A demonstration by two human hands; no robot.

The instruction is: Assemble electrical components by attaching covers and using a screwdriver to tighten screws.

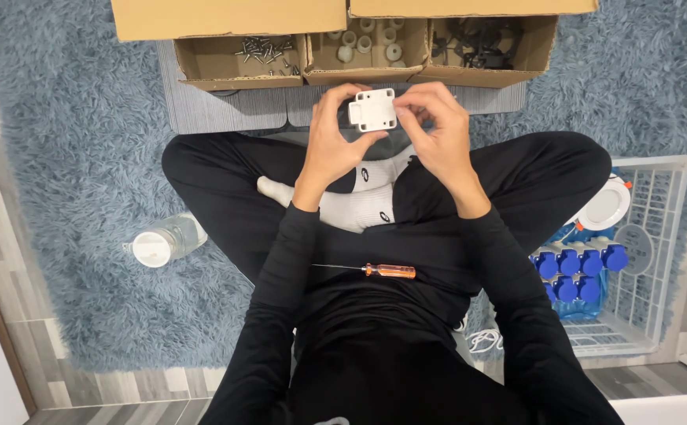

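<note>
Both hands hold a small white square plastic box (373,109) above my crossed legs. My left hand (332,135) grips its left side and bottom edge. My right hand (436,127) pinches its right side with fingertips. An orange-handled screwdriver (375,270) lies across my lap, untouched, its thin shaft pointing left.
Three open cardboard compartments sit ahead: screws (265,49), white round parts (367,39), black parts (477,41). A white wire basket (658,236) at right holds blue plug parts (575,267) and a white round fitting (604,206). A water bottle (164,242) lies on the blue shaggy rug (68,157).
</note>
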